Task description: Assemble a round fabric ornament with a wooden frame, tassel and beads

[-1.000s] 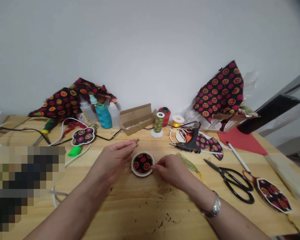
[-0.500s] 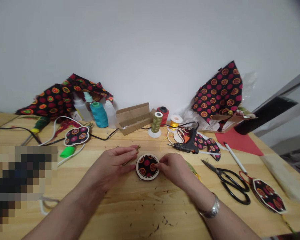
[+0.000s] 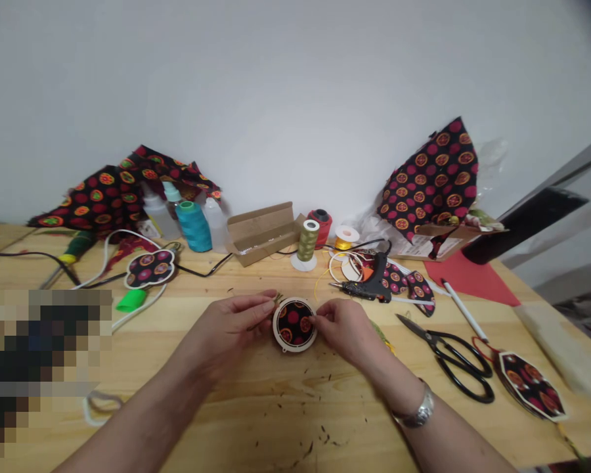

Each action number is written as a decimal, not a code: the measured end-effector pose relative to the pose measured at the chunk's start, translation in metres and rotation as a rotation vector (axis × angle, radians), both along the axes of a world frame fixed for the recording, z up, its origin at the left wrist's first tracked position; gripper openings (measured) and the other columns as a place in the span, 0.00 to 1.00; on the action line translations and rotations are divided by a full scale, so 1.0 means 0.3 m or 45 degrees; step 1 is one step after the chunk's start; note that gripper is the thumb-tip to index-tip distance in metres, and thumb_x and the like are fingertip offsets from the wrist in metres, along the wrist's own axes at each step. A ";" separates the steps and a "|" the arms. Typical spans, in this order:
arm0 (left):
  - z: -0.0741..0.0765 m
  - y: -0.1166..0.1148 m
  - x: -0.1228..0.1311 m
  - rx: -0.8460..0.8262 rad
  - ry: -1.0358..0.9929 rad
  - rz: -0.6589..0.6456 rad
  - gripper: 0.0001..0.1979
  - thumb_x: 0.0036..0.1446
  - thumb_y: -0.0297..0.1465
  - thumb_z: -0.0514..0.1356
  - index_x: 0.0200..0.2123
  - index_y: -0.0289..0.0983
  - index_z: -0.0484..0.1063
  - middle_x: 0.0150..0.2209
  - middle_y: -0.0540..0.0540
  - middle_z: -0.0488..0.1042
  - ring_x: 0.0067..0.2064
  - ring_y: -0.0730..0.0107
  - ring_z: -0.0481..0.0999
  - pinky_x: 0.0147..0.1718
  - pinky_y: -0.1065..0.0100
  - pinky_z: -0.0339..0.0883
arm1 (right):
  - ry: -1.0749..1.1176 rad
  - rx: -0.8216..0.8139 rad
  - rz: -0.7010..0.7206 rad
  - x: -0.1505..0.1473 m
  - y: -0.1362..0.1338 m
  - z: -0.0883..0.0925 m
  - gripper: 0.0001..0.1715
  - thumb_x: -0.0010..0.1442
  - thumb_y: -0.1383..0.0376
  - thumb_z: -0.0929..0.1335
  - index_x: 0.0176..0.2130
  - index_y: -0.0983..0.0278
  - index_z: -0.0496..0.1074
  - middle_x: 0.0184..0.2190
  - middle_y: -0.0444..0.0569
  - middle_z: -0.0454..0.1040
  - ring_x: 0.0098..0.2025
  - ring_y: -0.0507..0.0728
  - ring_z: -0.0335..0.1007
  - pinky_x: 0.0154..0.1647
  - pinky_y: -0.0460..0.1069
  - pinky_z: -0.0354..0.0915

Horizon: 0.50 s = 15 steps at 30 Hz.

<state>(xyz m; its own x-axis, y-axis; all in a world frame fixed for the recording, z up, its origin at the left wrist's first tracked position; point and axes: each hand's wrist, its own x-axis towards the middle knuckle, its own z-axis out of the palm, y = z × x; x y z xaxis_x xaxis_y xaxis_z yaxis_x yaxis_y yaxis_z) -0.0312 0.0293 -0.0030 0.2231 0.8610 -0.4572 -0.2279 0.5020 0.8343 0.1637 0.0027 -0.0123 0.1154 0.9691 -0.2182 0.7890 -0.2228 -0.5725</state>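
A round ornament (image 3: 295, 323) with a pale wooden rim and black patterned fabric is held a little above or on the table between my hands. My right hand (image 3: 345, 332) pinches it at its right edge with thumb and forefinger. At the ornament's left edge, my left hand (image 3: 239, 318) has thumb and fingers closed on a thin olive cord (image 3: 278, 299), whose short end pokes out past the fingertips. Most of the cord is hidden by the hand. The small loop on the ornament's rim points down toward me.
Black scissors (image 3: 448, 358) and an octagonal ornament (image 3: 532, 386) lie to the right. A glue gun (image 3: 369, 282) rests behind my right hand. Thread spools (image 3: 308, 242), a small cardboard box (image 3: 263, 236) and bottles line the wall. A flower-shaped ornament (image 3: 151, 268) and white cable lie left.
The round ornament has shifted slightly right and away from me. My left hand has moved right with it, its fingers now closer to the ornament's rim.
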 end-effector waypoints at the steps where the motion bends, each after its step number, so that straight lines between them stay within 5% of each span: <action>1: -0.006 -0.001 0.001 0.047 0.049 -0.020 0.12 0.39 0.32 0.71 0.31 0.35 0.83 0.49 0.39 0.78 0.44 0.58 0.77 0.47 0.61 0.69 | 0.007 0.002 -0.001 0.001 0.001 -0.002 0.11 0.55 0.63 0.68 0.28 0.65 0.79 0.25 0.48 0.79 0.27 0.54 0.71 0.27 0.46 0.56; 7: -0.020 -0.006 0.008 0.359 0.406 -0.197 0.09 0.45 0.36 0.67 0.29 0.39 0.83 0.55 0.42 0.75 0.56 0.51 0.71 0.57 0.57 0.58 | 0.046 0.023 -0.030 0.002 0.001 -0.008 0.10 0.55 0.64 0.68 0.29 0.65 0.79 0.26 0.48 0.79 0.28 0.54 0.71 0.28 0.46 0.57; 15: 0.020 -0.019 0.029 0.500 0.585 -0.202 0.06 0.45 0.33 0.65 0.25 0.40 0.83 0.46 0.43 0.81 0.49 0.51 0.76 0.51 0.59 0.66 | 0.162 0.126 -0.054 0.016 -0.002 -0.010 0.09 0.53 0.63 0.70 0.32 0.66 0.78 0.29 0.51 0.79 0.31 0.56 0.70 0.30 0.48 0.59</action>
